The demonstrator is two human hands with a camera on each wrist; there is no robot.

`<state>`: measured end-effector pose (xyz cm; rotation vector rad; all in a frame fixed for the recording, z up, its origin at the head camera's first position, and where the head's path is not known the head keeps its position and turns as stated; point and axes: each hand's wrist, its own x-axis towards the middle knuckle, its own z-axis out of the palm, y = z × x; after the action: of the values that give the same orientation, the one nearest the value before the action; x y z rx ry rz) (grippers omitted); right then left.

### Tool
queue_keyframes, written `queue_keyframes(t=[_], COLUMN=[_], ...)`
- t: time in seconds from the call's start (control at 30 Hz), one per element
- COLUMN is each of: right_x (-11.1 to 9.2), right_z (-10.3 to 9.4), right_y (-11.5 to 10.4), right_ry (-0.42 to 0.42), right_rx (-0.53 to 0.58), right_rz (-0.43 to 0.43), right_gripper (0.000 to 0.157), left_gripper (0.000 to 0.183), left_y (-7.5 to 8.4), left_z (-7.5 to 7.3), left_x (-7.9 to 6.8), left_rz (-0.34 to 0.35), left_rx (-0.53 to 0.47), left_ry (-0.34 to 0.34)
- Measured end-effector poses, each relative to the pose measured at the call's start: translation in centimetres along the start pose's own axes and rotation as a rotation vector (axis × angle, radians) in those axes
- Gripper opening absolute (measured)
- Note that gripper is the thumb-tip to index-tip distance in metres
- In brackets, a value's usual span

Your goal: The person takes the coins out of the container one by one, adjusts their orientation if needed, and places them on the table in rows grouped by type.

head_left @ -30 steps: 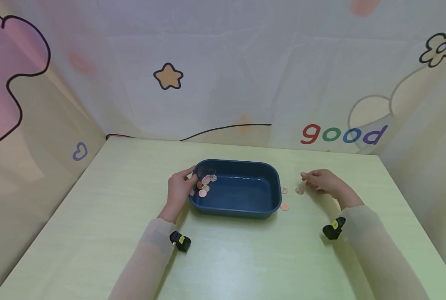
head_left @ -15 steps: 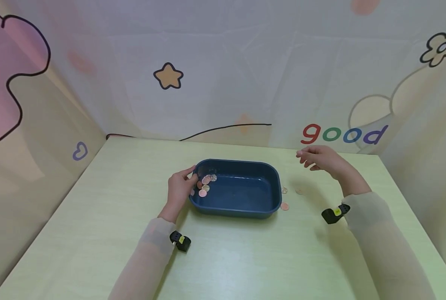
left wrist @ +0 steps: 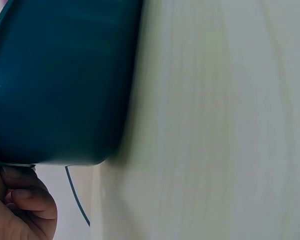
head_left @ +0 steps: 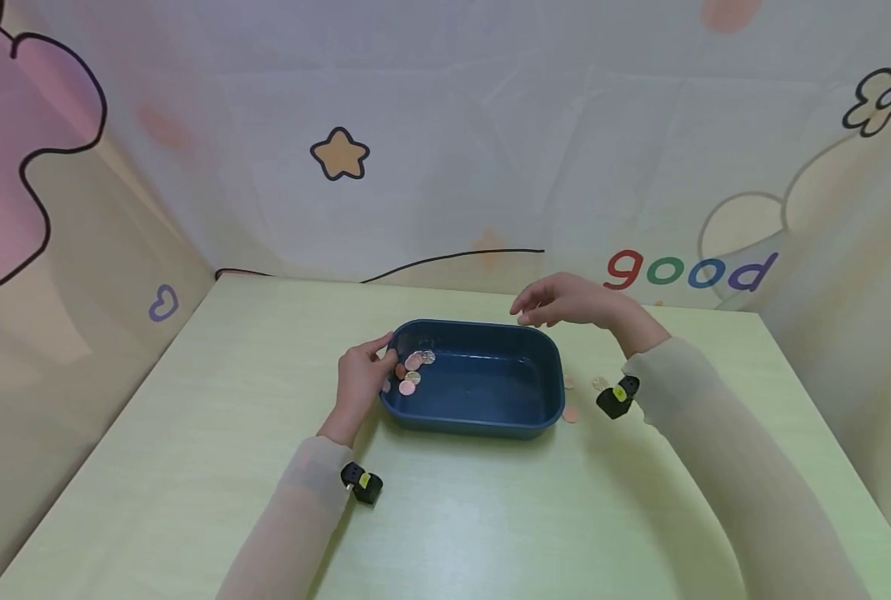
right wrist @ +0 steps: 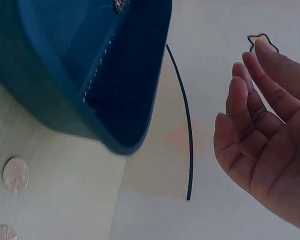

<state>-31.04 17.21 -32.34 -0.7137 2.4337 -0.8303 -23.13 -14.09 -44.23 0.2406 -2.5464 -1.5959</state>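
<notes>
A dark blue rectangular plastic basin (head_left: 483, 429) stands on the table. My left hand (head_left: 360, 379) grips its left rim, thumb over the inner side; the left wrist view has those curled fingers (left wrist: 36, 202) against the basin's end. Several copper-coloured coins (head_left: 407, 387) lie inside at that left end. My right hand (head_left: 568, 300) is raised by the far right corner of the basin, its fingers loosely bent. In the right wrist view no object shows in the palm (right wrist: 277, 150). Outside the basin's right side, coins (head_left: 569, 414) lie on the table, one coin (head_left: 600, 382) farther right.
The pale wood-grain table (head_left: 445, 517) ends at a printed cloth backdrop (head_left: 445, 167) behind, with further cloth at the left and right sides. A small black camera (head_left: 616, 398) on the right wrist overlaps the table near the outer coin.
My right hand has lifted from beside the coins on the right and moved up and leftward to the basin's far right corner. The left hand and basin have stayed in place.
</notes>
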Motion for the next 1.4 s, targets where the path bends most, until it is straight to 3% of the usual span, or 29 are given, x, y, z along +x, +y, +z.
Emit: queue_keyframes(t=[0.47, 0.77, 1.17, 1.4], right_x=[6.0, 9.5, 12.4, 12.9], right_z=[3.7, 6.9, 9.9, 11.0], right_y=[-2.4, -3.3, -3.7, -4.0], right_ry=[-0.062, -0.171, -0.237, -0.275], right_rx=[-0.094, -0.127, -0.136, -0.090], right_rz=[-0.083, -0.183, -0.171, -0.169], right_gripper=[0.031, 0.030, 0.035, 0.038], left_gripper=[0.041, 0.041, 0.042, 0.042], left_y=[-0.1, -0.3, -0.2, -0.3], left_z=[0.1, 0.1, -0.1, 0.0], left_x=[0.2, 0.2, 0.5, 0.5], left_rz=[-0.009, 0.001, -0.010, -0.018], left_rx=[0.043, 0.039, 0.038, 0.021], left_ry=[0.021, 0.015, 0.000, -0.014])
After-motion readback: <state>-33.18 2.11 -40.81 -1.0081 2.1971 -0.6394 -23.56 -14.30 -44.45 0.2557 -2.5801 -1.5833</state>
